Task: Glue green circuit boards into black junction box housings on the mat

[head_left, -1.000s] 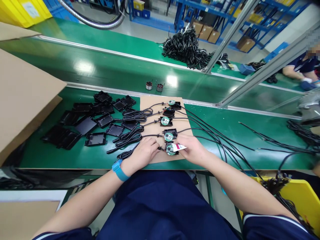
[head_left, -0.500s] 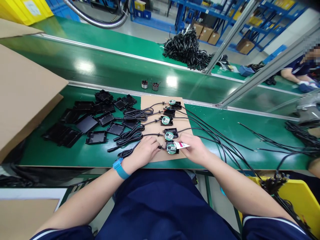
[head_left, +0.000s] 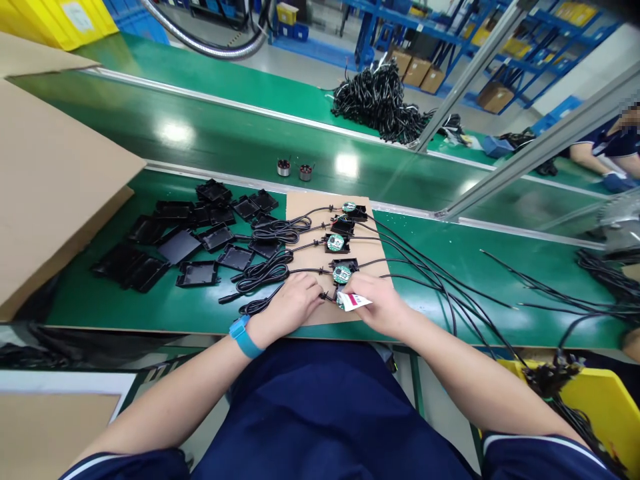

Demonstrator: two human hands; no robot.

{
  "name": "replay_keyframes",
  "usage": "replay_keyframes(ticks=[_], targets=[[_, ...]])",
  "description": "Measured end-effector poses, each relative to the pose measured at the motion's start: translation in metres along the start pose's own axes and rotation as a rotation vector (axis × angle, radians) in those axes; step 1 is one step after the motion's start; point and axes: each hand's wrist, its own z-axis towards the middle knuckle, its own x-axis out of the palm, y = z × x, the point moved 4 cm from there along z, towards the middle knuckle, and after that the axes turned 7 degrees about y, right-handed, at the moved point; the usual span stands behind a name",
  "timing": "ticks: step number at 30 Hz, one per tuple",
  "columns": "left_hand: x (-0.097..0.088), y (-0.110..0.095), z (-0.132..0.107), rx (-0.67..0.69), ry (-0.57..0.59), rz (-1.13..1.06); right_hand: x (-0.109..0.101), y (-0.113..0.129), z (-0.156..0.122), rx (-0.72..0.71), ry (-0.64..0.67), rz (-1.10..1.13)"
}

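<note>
Two bare hands work at one cardboard sheet (head_left: pixel 300 201) on the green counter (head_left: pixel 430 233). The right hand (head_left: pixel 379 301) is closed around one white tube (head_left: pixel 356 303) with a red band, slanted over the nearest circuit board (head_left: pixel 341 300) and partly covering it. The left hand (head_left: pixel 297 297) has its fingers curled, the fingertips at a black cable just left of that board; whether they pinch it, I cannot tell.

Four round green boards show in all, the other three lying farther up the sheet, the farthest at the top edge (head_left: pixel 349 207). Four black housings are plain to see in the same column, one of them showing coloured wires (head_left: pixel 343 227); a fifth, by the tube, is mostly hidden. At least three coiled cables (head_left: pixel 265 277) lie left of the column.

Farther left sit roughly a dozen black trays (head_left: pixel 197 273), too overlapped for an exact count. Two small metal parts (head_left: pixel 284 168) stand side by side beyond the sheet. One blue band (head_left: pixel 245 337) circles the left wrist.
</note>
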Motion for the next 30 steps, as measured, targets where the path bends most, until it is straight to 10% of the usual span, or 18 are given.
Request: replay_keyframes(ticks=[30], targets=[[0.001, 0.001, 0.000, 0.000, -0.016, -0.016, -0.003, -0.006, -0.006, 0.011, 0.016, -0.052]])
